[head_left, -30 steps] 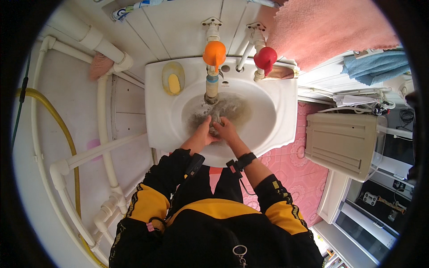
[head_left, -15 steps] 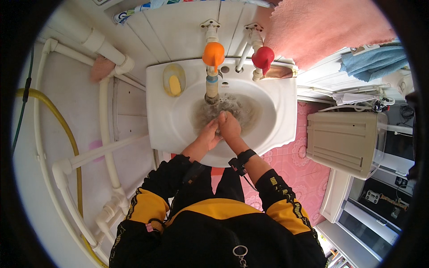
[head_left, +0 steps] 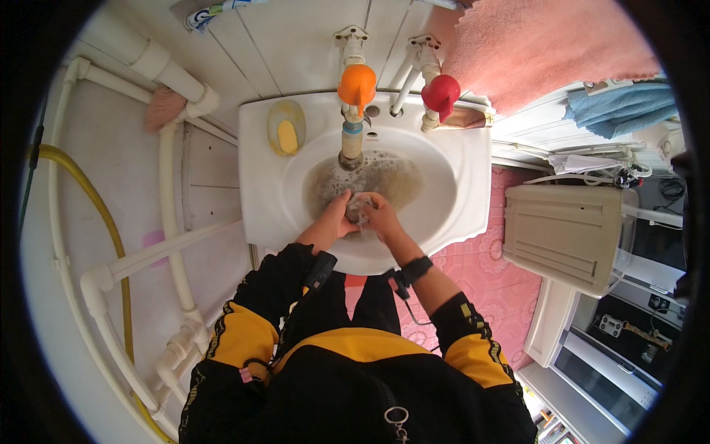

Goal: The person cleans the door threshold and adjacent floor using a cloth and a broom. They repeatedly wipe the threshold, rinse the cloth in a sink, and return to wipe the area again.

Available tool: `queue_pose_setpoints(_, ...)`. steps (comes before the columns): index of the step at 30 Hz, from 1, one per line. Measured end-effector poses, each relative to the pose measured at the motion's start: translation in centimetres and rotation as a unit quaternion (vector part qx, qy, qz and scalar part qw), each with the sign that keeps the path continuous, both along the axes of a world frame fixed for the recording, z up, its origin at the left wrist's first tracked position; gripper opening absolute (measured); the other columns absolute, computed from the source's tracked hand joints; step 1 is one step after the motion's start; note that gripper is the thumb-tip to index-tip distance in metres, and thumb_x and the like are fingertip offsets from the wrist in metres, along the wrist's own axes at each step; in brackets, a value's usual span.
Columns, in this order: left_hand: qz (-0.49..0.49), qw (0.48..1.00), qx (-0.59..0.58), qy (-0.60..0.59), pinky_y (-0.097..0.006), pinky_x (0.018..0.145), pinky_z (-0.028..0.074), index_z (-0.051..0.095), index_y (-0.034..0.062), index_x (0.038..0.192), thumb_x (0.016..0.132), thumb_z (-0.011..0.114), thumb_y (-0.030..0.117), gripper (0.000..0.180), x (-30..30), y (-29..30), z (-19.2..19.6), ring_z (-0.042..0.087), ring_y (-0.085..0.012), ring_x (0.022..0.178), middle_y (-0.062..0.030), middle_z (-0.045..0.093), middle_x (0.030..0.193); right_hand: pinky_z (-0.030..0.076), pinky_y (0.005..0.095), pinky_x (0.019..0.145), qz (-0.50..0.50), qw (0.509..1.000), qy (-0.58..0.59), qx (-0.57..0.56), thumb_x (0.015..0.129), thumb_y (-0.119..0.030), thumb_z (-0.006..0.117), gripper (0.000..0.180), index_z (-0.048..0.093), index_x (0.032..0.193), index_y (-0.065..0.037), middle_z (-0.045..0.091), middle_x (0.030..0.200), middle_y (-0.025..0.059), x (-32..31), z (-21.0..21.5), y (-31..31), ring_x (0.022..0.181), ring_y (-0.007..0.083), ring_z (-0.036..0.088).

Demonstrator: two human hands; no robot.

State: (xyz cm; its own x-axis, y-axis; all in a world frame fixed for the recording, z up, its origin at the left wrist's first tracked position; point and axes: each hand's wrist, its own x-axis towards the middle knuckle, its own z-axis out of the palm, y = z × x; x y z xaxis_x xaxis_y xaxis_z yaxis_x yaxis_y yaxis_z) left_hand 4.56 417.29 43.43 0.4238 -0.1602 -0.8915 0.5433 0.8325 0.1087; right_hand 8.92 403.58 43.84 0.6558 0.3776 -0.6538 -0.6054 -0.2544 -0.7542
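Both hands are together over the near part of a white washbasin [head_left: 262,214]. Between them is a small see-through, greyish thing [head_left: 358,210], wet and shiny; its kind I cannot make out. My left hand [head_left: 336,220] cups it from the left, fingers curled round it. From the right, my right hand [head_left: 380,217] grips it with bent fingers. Murky grey water with foam [head_left: 399,181] stands in the bowl beyond the hands. Above that water hangs the tap spout [head_left: 350,148], apart from both hands; whether water runs from it I cannot tell.
An orange tap handle [head_left: 356,85] and a red one [head_left: 441,96] rise behind the basin. Yellow soap [head_left: 287,138] lies in a dish at the back left. White pipes [head_left: 174,214] line the left, a pink towel [head_left: 543,52] hangs back right, and a beige machine [head_left: 562,233] stands right.
My hands have drawn back toward me, away from the spout, and moved slightly apart. The see-through thing now shows between them. The water's surface looks calmer.
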Motion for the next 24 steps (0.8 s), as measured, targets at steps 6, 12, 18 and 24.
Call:
queue_pose_setpoints(6,-0.013,0.987,-0.08,-0.14,-0.041,0.08,0.049,0.052,0.0167,0.115,0.089,0.055,0.041,0.036,-0.3,0.2,-0.1,0.06,-0.0225,0.089,-0.0048,0.059,0.102,0.045,0.0387,0.071,0.041,0.917,-0.391,-0.066,0.085,-0.02,0.061,0.022,0.057,0.101,-0.005,0.059,0.088,0.0159,-3.5,6.9,3.0,0.081,0.0329,0.056)
queue_pose_setpoints(12,0.0,0.992,0.02,-0.121,-0.039,0.085,0.046,0.053,0.0137,0.115,0.092,0.053,0.03,0.028,-0.6,-2.2,2.2,0.055,-0.0174,0.102,-0.0013,0.058,0.111,0.045,0.0449,0.073,0.059,0.923,-0.277,-0.259,0.092,-0.038,0.047,0.036,0.058,0.1,-0.005,0.061,0.088,0.0229,-0.6,4.5,3.4,0.084,0.0419,0.057)
queue_pose_setpoints(18,-0.002,0.97,0.045,-0.24,-0.048,0.093,0.037,0.045,0.0176,0.126,0.091,0.057,0.026,0.038,-1.3,-1.6,1.0,0.041,-0.0184,0.12,-0.0007,0.046,0.128,0.047,0.04,0.072,-0.029,0.915,-0.311,-0.254,0.093,-0.03,0.048,0.029,0.058,0.102,-0.005,0.062,0.085,0.0175,3.4,-0.2,0.1,0.081,0.034,0.06)
queue_pose_setpoints(24,-0.003,0.999,0.027,-0.028,-0.054,0.097,0.034,0.021,0.0161,0.142,0.091,0.056,0.032,0.064,-1.1,-0.2,1.1,0.031,-0.0304,0.128,-0.0067,0.029,0.141,0.046,0.0316,0.067,-0.008,0.936,-0.151,-0.317,0.085,-0.014,0.059,0.024,0.059,0.108,-0.007,0.059,0.086,0.0071,3.6,-3.3,-1.7,0.078,0.0161,0.055)
